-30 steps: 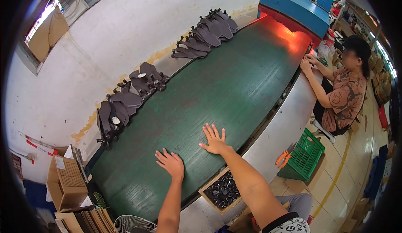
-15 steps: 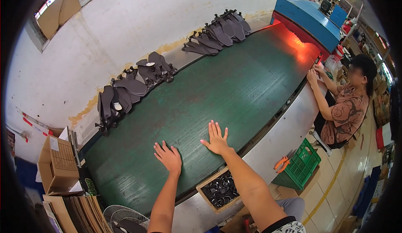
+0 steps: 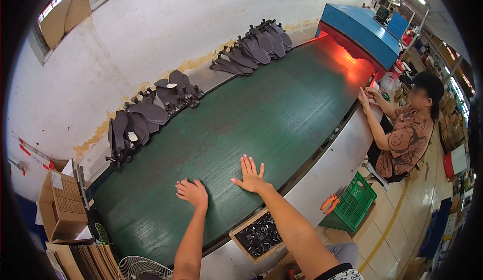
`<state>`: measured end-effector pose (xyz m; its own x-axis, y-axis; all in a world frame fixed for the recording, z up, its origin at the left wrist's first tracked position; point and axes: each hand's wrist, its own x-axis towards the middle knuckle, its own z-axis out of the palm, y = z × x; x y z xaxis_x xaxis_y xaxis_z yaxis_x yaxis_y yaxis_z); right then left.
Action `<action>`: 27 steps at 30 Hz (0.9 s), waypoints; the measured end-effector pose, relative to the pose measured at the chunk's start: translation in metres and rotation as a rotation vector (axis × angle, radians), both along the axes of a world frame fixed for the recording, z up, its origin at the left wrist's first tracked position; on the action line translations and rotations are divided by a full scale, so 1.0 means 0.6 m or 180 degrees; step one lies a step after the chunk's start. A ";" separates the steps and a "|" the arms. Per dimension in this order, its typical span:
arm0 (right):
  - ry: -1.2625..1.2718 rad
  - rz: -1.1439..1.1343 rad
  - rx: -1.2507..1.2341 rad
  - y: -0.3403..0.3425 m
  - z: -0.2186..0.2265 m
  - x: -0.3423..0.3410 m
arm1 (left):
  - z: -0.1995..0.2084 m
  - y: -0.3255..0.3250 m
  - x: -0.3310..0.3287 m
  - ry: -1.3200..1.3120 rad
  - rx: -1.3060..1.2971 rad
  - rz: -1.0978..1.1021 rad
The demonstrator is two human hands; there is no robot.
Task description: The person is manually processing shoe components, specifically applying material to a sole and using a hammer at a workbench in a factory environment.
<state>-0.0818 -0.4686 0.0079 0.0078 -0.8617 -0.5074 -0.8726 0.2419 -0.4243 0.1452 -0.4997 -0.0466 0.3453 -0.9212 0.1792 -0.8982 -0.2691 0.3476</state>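
Observation:
My left hand (image 3: 193, 193) is over the green conveyor belt (image 3: 251, 114), palm down, its fingers apart and slightly bent. To its right, my right hand (image 3: 250, 175) is spread flat at the belt, fingers stretched out and thumb pointing left. Neither hand holds anything. Several dark grey sole-shaped pieces (image 3: 148, 113) with black knobs lie in overlapping rows along the belt's far edge, beyond my hands. A wooden box (image 3: 235, 233) of small black parts (image 3: 259, 233) stands by the near edge, under my right forearm.
A blue machine (image 3: 359, 36) with a red glowing opening covers the belt's far right end. A person (image 3: 407, 129) sits at the right, hands at the belt's edge. Orange-handled pliers (image 3: 329, 204) hang on a green crate (image 3: 354, 204). Cardboard boxes (image 3: 63, 199) and a fan (image 3: 143, 267) stand lower left.
The view has shifted, so the scene sits slightly lower and further left. My left fingers have bent a little more. My right hand stays spread over the belt.

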 end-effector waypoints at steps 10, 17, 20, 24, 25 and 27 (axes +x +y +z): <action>0.0423 0.0200 -0.1386 0.004 -0.025 0.007 | 0.004 -0.006 -0.009 -0.0133 0.0006 0.0231; -0.2656 -0.1466 -0.0843 -0.249 0.003 -0.177 | 0.009 -0.007 -0.011 -0.0079 0.0066 0.0129; -0.3038 -0.2057 -0.1352 -0.407 -0.024 -0.263 | 0.008 -0.003 -0.016 0.0036 0.0080 0.0120; -0.2537 -0.2998 -0.1912 -0.592 -0.032 -0.304 | -0.004 -0.004 0.001 0.0073 0.0075 0.0135; -0.2350 -0.2896 -0.1940 -0.633 -0.032 -0.292 | -0.004 -0.003 0.008 0.0066 0.0127 0.0172; -0.0702 -0.2316 -0.2469 -0.676 -0.031 -0.418 | -0.004 -0.003 -0.033 0.0325 0.0140 0.0050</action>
<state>-0.3329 -0.8745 -0.0109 -0.6102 -0.7820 0.1273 -0.5143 0.2687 -0.8145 0.1253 -0.5015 -0.0488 0.3740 -0.9218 0.1017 -0.8543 -0.2998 0.4246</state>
